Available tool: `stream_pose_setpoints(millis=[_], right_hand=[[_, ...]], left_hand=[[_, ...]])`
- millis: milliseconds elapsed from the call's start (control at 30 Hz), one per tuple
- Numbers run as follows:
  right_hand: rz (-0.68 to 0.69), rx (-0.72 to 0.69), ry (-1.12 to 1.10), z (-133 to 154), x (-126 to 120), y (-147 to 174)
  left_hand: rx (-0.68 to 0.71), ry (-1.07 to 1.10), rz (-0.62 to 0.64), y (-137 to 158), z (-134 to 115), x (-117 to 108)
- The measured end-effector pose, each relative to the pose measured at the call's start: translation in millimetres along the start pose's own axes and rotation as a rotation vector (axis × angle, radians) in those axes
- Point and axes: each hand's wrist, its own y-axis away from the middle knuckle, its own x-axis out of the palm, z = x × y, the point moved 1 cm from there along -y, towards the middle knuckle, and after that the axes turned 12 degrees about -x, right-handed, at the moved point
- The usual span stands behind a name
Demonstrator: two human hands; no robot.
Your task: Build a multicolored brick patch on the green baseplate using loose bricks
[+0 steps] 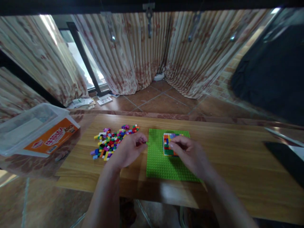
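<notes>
Bricks (114, 142) lie in a loose, many-coloured scatter on the tabletop (237, 164), toward its left half and nearer the far edge than the near one. I see my left hand (129, 148) resting at the right fringe of that scatter, fingers curled in, thumb and forefinger pinched close together right at the left edge of the green baseplate (163, 166); a sliver of green shows at the fingertips, but I cannot tell whether that grip holds a brick or only touches the plate's edge. The baseplate lies flat near the middle of the tabletop, roughly square, its sides running about parallel with the tabletop edges. On its far right portion sits a small multicoloured patch of bricks (169, 141), a compact block with an orange border, its longer side running from the far edge toward me. My right hand (187, 153) lies over the near right part of that patch, fingers bent down onto it with the tips touching the top bricks; that grip is nearly closed, and whether a brick sits under the fingertips is hidden. A clear plastic tub (30, 129) with an orange label stands tilted off the tabletop's far left corner.
</notes>
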Motion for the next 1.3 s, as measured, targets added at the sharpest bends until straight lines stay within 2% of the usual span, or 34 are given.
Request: stream_pose_setpoints(millis=[100, 300, 467, 633, 733, 900, 1300], right_hand=[[0.06, -0.037, 0.019, 8.3, 13.2, 5.4], [0.039, -0.018, 0.039, 10.2, 20.8, 9.2], [-0.03, -0.01, 0.021, 0.9, 2.6, 8.0], [-0.226, 0.108, 0.059, -24.7, -37.9, 8.1], [-0.192, 0.206, 0.135, -36.5, -51.4, 10.7], [-0.056, 0.289, 0.207, -42.7, -45.9, 13.1], [-0.049, 0.267, 0.33, -36.0, -34.2, 10.8]], left_hand=[[0.058, 0.089, 0.099, 1.4, -11.4, 11.5], [0.096, 0.226, 0.214, 4.5, -29.6, 33.4], [0.112, 0.218, 0.143, 0.9, -31.8, 45.5], [0.009, 0.098, 0.035, -4.8, -27.6, 54.0], [-0.027, 0.069, 0.018, -7.1, -27.8, 57.4], [-0.026, 0.064, 0.003, -9.4, -29.6, 58.4], [-0.045, -0.057, 0.014, -9.5, -25.5, 58.6]])
